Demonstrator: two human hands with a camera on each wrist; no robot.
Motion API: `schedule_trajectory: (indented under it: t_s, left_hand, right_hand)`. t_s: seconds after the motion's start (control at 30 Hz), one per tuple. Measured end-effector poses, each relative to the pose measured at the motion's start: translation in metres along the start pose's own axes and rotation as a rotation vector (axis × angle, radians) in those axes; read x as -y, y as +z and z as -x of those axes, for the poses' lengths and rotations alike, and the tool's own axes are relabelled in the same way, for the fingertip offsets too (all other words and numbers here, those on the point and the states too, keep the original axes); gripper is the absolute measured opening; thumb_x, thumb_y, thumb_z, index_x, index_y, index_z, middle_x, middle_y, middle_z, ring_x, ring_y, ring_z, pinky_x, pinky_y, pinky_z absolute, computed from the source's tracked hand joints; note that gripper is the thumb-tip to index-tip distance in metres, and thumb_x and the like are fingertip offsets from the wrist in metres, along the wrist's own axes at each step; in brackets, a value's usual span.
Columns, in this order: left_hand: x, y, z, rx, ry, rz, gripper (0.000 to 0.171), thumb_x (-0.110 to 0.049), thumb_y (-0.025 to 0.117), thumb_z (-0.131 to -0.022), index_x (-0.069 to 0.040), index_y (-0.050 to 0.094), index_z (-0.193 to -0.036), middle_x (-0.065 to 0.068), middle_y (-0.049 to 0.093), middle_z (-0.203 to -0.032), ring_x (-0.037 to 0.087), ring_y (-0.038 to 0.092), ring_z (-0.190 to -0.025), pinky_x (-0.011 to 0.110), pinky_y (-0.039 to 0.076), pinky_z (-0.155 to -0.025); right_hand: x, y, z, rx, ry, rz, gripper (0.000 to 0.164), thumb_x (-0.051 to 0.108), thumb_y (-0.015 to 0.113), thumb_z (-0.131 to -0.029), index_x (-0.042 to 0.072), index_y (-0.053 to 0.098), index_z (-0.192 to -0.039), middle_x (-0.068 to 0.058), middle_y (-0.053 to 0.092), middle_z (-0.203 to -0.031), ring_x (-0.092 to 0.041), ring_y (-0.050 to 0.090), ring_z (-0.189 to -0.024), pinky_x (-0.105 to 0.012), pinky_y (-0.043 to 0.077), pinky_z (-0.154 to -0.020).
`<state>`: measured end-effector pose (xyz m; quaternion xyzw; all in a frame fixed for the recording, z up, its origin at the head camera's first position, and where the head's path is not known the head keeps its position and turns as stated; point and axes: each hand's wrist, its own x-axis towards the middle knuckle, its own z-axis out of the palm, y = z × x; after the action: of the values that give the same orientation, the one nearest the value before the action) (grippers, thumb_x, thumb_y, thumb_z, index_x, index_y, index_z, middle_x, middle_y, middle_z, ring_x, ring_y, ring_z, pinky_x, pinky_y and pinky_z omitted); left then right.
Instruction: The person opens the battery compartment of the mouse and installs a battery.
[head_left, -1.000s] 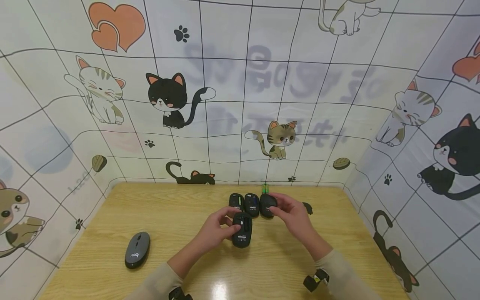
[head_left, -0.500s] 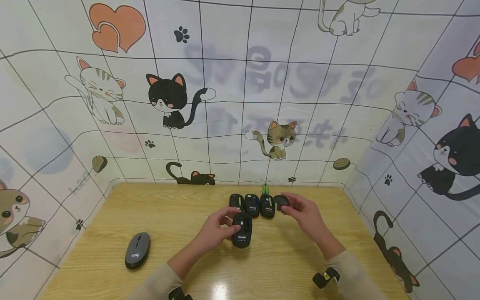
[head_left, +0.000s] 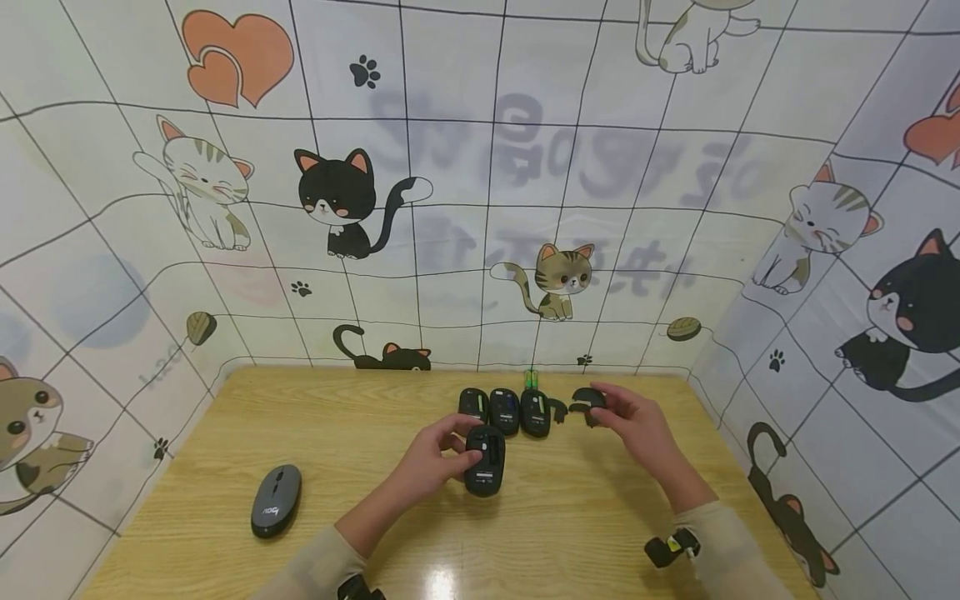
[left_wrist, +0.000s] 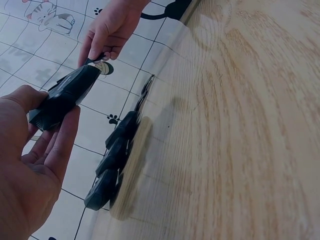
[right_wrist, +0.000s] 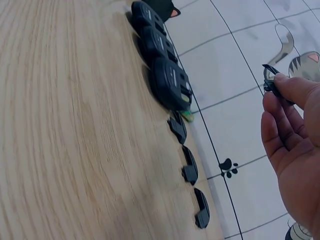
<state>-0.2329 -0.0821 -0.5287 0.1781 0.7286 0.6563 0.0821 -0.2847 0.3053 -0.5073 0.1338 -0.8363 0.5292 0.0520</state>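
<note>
In the head view my left hand (head_left: 438,450) grips a black computer mouse (head_left: 487,471), its underside up and its battery bay uncovered. The left wrist view shows that mouse (left_wrist: 65,97) pinched between thumb and fingers, off the table. My right hand (head_left: 633,425) is to the right of it, pinching a black battery cover (head_left: 587,395) above the table. From the right wrist the held cover (right_wrist: 271,82) sits between thumb and index finger. Beneath it lie three similar covers (right_wrist: 190,167) in a row on the table, partly hidden in the head view.
Three upturned black mice (head_left: 504,412) line the back of the wooden table (head_left: 375,542). Green batteries (head_left: 531,379) lie behind the rightmost one. A grey mouse (head_left: 276,502) rests right side up at the left. A cat-print cloth (head_left: 450,317) hangs behind the table.
My right hand has moved to the right with the battery cover, away from the rightmost mouse in the row, which shows now. My left hand keeps its mouse in place.
</note>
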Motion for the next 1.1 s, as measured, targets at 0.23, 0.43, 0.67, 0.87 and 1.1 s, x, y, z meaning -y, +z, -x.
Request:
schedule_trajectory:
  t_s: [0.23, 0.43, 0.67, 0.87, 1.1]
  left_hand:
    - [0.002, 0.0, -0.001, -0.002, -0.015, 0.002, 0.041, -0.005, 0.08, -0.102, -0.013, 0.069, -0.14, 0.014, 0.064, -0.122, 0.026, 0.07, -0.098, 0.042, 0.07, -0.072]
    - [0.002, 0.0, -0.001, 0.002, -0.016, 0.007, 0.041, -0.006, 0.08, -0.102, -0.013, 0.069, -0.141, 0.014, 0.064, -0.122, 0.026, 0.07, -0.099, 0.042, 0.07, -0.072]
    - [0.001, -0.001, -0.001, 0.003, -0.017, 0.008, 0.041, -0.005, 0.079, -0.102, -0.012, 0.069, -0.141, 0.014, 0.064, -0.122, 0.026, 0.07, -0.099, 0.042, 0.07, -0.072]
    - [0.001, -0.001, -0.001, 0.004, -0.012, 0.015, 0.041, -0.005, 0.08, -0.102, -0.011, 0.069, -0.141, 0.014, 0.065, -0.122, 0.027, 0.069, -0.099, 0.042, 0.07, -0.072]
    - [0.0, -0.001, 0.0, 0.002, -0.011, 0.003, 0.041, -0.006, 0.08, -0.102, -0.012, 0.069, -0.141, 0.014, 0.065, -0.122, 0.026, 0.069, -0.098, 0.041, 0.07, -0.072]
  right_hand:
    - [-0.012, -0.017, -0.001, -0.024, 0.022, 0.05, 0.047, 0.014, 0.079, -0.105, 0.006, 0.067, -0.15, -0.018, 0.075, -0.11, -0.015, 0.075, -0.092, -0.035, 0.066, -0.08]
    - [-0.018, -0.031, 0.0, -0.022, 0.039, 0.069, 0.049, 0.015, 0.078, -0.106, 0.005, 0.066, -0.152, -0.02, 0.075, -0.11, -0.027, 0.078, -0.096, -0.027, 0.064, -0.082]
    - [-0.027, -0.048, 0.001, 0.0, 0.046, 0.092, 0.049, 0.014, 0.078, -0.106, 0.002, 0.065, -0.152, -0.019, 0.07, -0.111, -0.02, 0.077, -0.103, -0.03, 0.066, -0.088]
    - [-0.039, -0.059, -0.001, 0.005, 0.061, 0.132, 0.05, 0.014, 0.077, -0.106, 0.0, 0.063, -0.153, -0.019, 0.071, -0.111, -0.01, 0.077, -0.098, -0.029, 0.066, -0.087]
    - [-0.045, -0.067, -0.003, 0.006, 0.069, 0.193, 0.05, 0.014, 0.078, -0.106, -0.001, 0.064, -0.152, -0.015, 0.072, -0.107, -0.013, 0.073, -0.088, -0.032, 0.063, -0.077]
